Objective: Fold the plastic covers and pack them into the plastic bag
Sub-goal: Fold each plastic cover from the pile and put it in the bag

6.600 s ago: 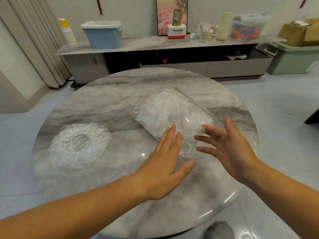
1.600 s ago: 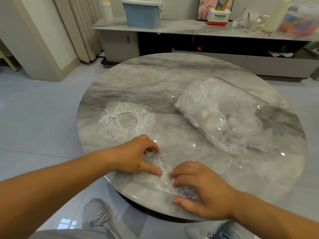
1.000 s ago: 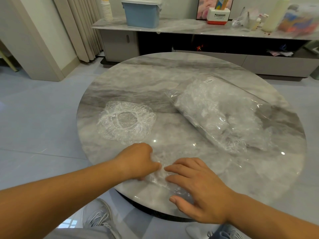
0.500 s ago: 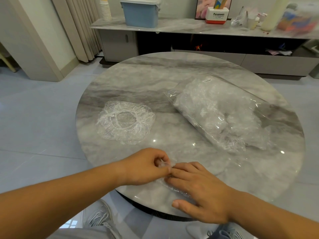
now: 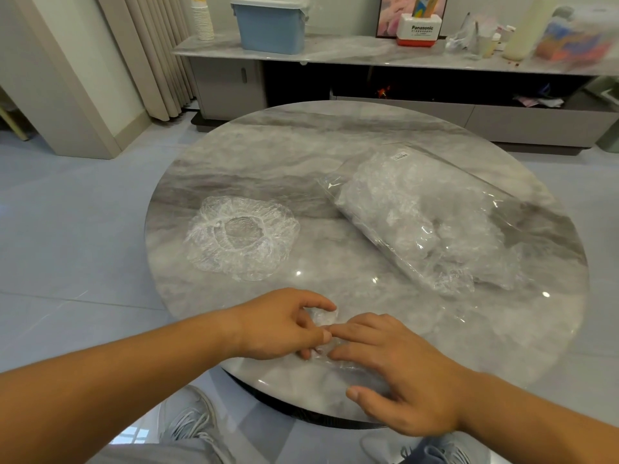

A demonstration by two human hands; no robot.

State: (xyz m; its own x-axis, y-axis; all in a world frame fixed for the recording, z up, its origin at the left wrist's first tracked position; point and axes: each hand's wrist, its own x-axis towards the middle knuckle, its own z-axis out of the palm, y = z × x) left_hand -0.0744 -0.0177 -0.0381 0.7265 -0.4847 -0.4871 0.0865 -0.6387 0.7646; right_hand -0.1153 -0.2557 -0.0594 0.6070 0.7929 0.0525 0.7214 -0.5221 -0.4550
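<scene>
A small crumpled clear plastic cover [image 5: 324, 317] lies near the front edge of the round marble table [image 5: 351, 142]. My left hand [image 5: 284, 324] pinches its left end between curled fingers and thumb. My right hand [image 5: 398, 370] lies flat over its right part, fingers straight and pressing down, hiding most of it. A second cover [image 5: 242, 236], round with a gathered elastic rim, lies spread on the table's left. The clear plastic bag [image 5: 425, 219], stuffed with several covers, lies at the right.
Behind the table runs a low marble-topped cabinet [image 5: 368, 55] with a blue bin [image 5: 269, 25], a stack of paper cups [image 5: 202, 18] and a Panasonic box [image 5: 418, 31]. Curtains hang at the far left. My shoes show below the table's front edge.
Over the last second my left hand rolled the cover's left end inward and lifted it in a pinch, while my right hand stayed pressing the cover down. The bag and spread cover kept still.
</scene>
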